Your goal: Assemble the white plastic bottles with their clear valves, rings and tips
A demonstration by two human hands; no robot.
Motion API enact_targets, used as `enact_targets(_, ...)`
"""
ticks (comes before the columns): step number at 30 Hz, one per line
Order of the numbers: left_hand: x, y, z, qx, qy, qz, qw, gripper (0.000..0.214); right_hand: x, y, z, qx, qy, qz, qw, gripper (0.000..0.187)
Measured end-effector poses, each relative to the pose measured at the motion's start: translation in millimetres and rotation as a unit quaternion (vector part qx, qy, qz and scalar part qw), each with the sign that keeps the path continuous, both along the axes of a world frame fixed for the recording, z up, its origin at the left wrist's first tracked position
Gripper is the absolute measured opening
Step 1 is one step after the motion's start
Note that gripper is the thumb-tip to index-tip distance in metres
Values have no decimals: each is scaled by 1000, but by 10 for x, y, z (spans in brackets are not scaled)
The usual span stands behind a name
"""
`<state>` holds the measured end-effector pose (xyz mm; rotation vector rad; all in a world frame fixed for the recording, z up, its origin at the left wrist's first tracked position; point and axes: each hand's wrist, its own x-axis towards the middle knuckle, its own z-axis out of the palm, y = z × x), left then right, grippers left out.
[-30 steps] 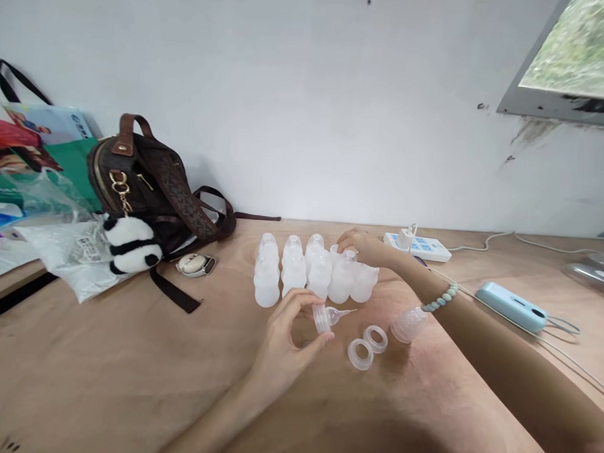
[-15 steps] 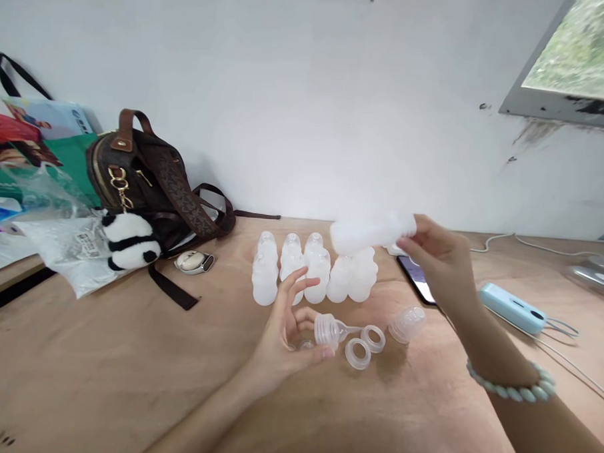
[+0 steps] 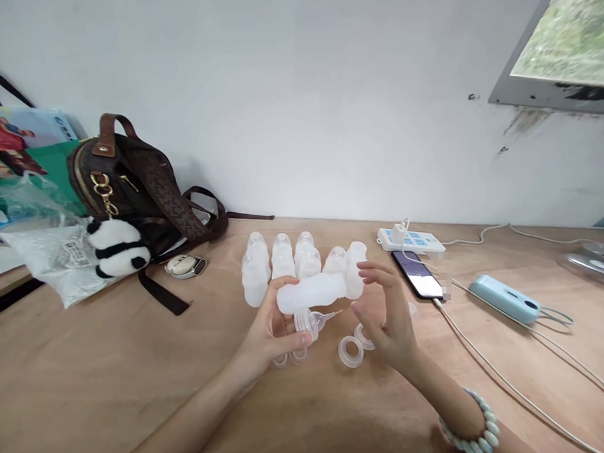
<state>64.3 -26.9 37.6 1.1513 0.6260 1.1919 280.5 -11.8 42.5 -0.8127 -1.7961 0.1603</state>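
Observation:
My left hand [image 3: 267, 328] is closed around a frosted white bottle [image 3: 312, 294], which lies sideways with its neck to the right. Just below it, by my left thumb, is a clear ribbed piece [image 3: 305, 323] with a thin clear spout [image 3: 324, 319]; I cannot tell whether the hand also grips it. My right hand [image 3: 390, 320] is apart from the bottle, fingers spread, to the right of its neck. Several frosted bottles [image 3: 256, 271] stand in a row behind, some with clear domed tops. A clear ring [image 3: 350, 352] lies in front; another is partly behind my right hand.
A dark backpack [image 3: 134, 179] with a panda charm [image 3: 118, 248] and a plastic bag [image 3: 55, 262] sit at left. A watch [image 3: 185, 266] lies nearby. At right are a phone [image 3: 417, 275], a power strip [image 3: 414, 241], cables and a blue power bank [image 3: 504, 299].
The bottle has come down and left from my raised right hand into my left hand. My right hand has let go and opened. The view has shifted slightly.

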Motion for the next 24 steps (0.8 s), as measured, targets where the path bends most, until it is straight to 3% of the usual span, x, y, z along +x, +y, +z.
enact_targets(4, 17, -19, -1, -21, 11, -5, 1000, 69, -63, -116, 20, 92, -171, 31, 980, 44)
enact_targets(7, 35, -38, 4, -25, 11, -33, 999, 67, -159, -179, -2, 134, -253, 20, 958, 34)
enact_targets(12, 34, -40, 10, -17, 18, -57, 998, 69, -172, -211, -27, 156, -210, -18, 965, 23)
enact_targets(19, 10, -13, 49, -78, 11, 54, 995, 46, -57, -95, 43, 159, -77, -70, 982, 38)
enact_targets(24, -10, -1, 99, -108, -9, 74, 991, 45, -50, -10, 25, 155, -82, -78, 981, 38)
